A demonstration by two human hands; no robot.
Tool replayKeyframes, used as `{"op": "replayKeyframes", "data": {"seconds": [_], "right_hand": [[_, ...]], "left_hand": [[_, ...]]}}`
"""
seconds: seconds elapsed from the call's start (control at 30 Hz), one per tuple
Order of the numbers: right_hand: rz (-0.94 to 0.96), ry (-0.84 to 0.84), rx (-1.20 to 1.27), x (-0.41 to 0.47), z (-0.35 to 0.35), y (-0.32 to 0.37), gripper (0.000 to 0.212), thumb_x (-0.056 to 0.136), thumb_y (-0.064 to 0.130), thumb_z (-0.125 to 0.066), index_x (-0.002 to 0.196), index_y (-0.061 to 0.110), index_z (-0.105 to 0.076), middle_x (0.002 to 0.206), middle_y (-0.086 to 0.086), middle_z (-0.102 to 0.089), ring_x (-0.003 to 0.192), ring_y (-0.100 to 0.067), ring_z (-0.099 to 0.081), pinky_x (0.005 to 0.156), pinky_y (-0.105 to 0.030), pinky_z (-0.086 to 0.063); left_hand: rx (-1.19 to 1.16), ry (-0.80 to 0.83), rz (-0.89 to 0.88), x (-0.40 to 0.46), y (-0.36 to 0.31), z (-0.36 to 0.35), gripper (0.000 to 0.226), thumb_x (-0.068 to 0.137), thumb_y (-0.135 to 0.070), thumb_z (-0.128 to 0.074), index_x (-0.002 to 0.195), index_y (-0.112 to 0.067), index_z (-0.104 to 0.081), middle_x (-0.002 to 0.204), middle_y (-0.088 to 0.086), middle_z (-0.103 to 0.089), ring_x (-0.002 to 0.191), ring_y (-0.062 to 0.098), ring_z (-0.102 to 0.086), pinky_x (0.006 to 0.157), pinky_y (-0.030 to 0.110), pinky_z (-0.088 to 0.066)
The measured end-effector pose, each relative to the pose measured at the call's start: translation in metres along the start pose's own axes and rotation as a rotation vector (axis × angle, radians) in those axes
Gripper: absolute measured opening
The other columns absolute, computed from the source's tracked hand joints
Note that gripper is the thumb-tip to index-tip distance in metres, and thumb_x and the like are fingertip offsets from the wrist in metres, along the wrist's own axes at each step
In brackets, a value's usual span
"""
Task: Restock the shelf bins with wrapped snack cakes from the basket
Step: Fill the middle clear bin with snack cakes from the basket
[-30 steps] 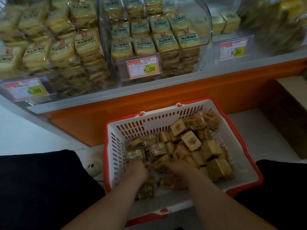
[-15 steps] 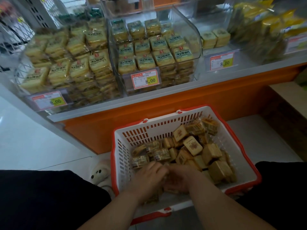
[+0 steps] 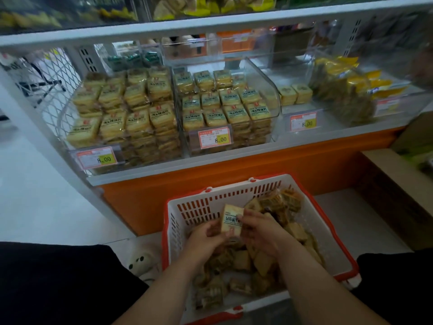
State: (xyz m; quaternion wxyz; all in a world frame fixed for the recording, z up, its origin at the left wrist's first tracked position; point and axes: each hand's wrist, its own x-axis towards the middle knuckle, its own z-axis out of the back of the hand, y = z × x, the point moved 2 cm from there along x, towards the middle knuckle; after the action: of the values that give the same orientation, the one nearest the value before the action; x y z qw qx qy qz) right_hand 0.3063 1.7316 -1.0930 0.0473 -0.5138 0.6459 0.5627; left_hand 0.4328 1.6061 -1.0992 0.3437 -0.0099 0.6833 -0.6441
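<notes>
Glossy-wrapped square cake [image 3: 231,221] pinched upright between left hand [image 3: 206,238] and right hand [image 3: 259,231], above slotted white plastic basket [image 3: 199,207].

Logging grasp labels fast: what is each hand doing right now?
Left hand: holds the wrapped snack cake from its left side, above the basket.
Right hand: fingers grip the same cake from the right.

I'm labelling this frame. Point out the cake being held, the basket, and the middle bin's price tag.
held cake [image 3: 230,220], head view, printed wrapper face.
basket [image 3: 210,202], head view, far slotted wall.
middle price tag [image 3: 214,137], head view, tag centre.
</notes>
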Motion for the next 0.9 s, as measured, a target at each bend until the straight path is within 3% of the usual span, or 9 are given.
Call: {"op": "replayKeyframes", "data": {"seconds": [0.1,0.2,0.3,0.37,0.47,0.57,0.63,0.77,0.9], "right_hand": [[0.150,-0.011,-0.198,-0.013,-0.001,0.024,0.044,0.086,0.017,-0.073,0.126,0.026,-0.060,0.116,-0.005,-0.069,0.102,-0.024,-0.068,0.082,-0.037,-0.057],[0.216,0.046,-0.531,-0.031,-0.010,0.058,0.031,0.087,0.023,-0.070,0.117,0.032,-0.065,0.114,0.002,-0.068,0.102,-0.018,-0.066,0.087,-0.037,-0.057],[0.228,0.080,-0.690,-0.045,-0.023,0.096,0.035,0.086,0.023,-0.073,0.118,0.028,-0.061,0.112,-0.002,-0.068,0.102,-0.024,-0.068,0.095,-0.047,-0.053],[0.236,0.140,-0.720,-0.054,-0.034,0.123,0.033,0.086,0.017,-0.073,0.116,0.020,-0.060,0.105,-0.005,-0.073,0.095,-0.024,-0.072,0.087,-0.041,-0.058],[0.292,0.193,-0.642,-0.068,-0.049,0.170,0.021,0.088,0.014,-0.068,0.108,0.010,-0.062,0.095,-0.007,-0.076,0.088,-0.020,-0.073,0.068,-0.026,-0.059],[0.387,0.171,-0.547,-0.076,-0.057,0.213,0.019,0.089,0.016,-0.067,0.104,0.004,-0.064,0.097,-0.011,-0.075,0.092,-0.022,-0.073,0.074,-0.029,-0.059],[0.416,0.160,-0.502,-0.074,-0.059,0.230,0.024,0.089,0.017,-0.068,0.107,0.002,-0.065,0.101,-0.014,-0.075,0.097,-0.025,-0.072,0.085,-0.034,-0.058],[0.436,0.133,-0.488,-0.061,-0.058,0.251,0.024,0.087,0.019,-0.071,0.105,0.003,-0.066,0.098,-0.013,-0.075,0.090,-0.023,-0.073,0.071,-0.028,-0.057],[0.586,-0.022,-0.637,-0.048,-0.053,0.287,0.031,0.086,0.031,-0.073,0.099,0.003,-0.069,0.086,-0.007,-0.072,0.071,-0.015,-0.067,0.058,-0.021,-0.049]], "left_hand": [[-0.015,0.052,0.021,-0.006,-0.021,0.005,0.041,0.087,-0.021,-0.073,0.121,-0.040,-0.060,0.114,-0.009,-0.069,0.099,0.010,-0.067,0.068,0.018,-0.055],[-0.008,0.084,-0.084,-0.007,-0.048,0.016,0.064,0.086,-0.016,-0.072,0.135,-0.046,-0.043,0.121,0.000,-0.063,0.104,0.016,-0.067,0.076,0.027,-0.059],[-0.130,-0.116,-0.260,-0.009,-0.088,0.025,0.065,0.084,-0.025,-0.077,0.135,-0.041,-0.040,0.114,-0.004,-0.068,0.103,0.014,-0.067,0.074,0.026,-0.059],[-0.168,-0.248,-0.417,-0.008,-0.119,0.026,0.045,0.084,-0.026,-0.077,0.119,-0.036,-0.051,0.104,-0.007,-0.071,0.099,0.009,-0.067,0.070,0.024,-0.058],[0.072,-0.336,-0.674,-0.011,-0.168,0.024,0.028,0.086,-0.039,-0.073,0.101,-0.048,-0.052,0.112,-0.019,-0.060,0.099,-0.002,-0.061,0.066,0.012,-0.051],[0.471,-0.349,-0.823,-0.010,-0.211,0.018,0.050,0.074,-0.057,-0.076,0.113,-0.060,-0.045,0.114,-0.029,-0.029,0.106,-0.008,-0.038,0.090,0.008,-0.030],[0.586,-0.308,-0.822,-0.002,-0.230,0.013,0.085,0.069,-0.061,-0.078,0.141,-0.046,-0.036,0.110,-0.032,-0.017,0.113,-0.004,-0.026,0.096,0.014,-0.024],[0.732,-0.312,-0.793,0.026,-0.266,0.003,0.097,0.077,-0.046,-0.080,0.154,-0.025,-0.026,0.143,-0.016,-0.023,0.133,0.015,-0.030,0.103,0.023,-0.023],[0.576,-0.237,-0.774,0.063,-0.303,-0.001,0.079,0.076,-0.026,-0.083,0.142,-0.025,-0.041,0.139,0.000,-0.046,0.125,0.017,-0.047,0.099,0.027,-0.041]]}}
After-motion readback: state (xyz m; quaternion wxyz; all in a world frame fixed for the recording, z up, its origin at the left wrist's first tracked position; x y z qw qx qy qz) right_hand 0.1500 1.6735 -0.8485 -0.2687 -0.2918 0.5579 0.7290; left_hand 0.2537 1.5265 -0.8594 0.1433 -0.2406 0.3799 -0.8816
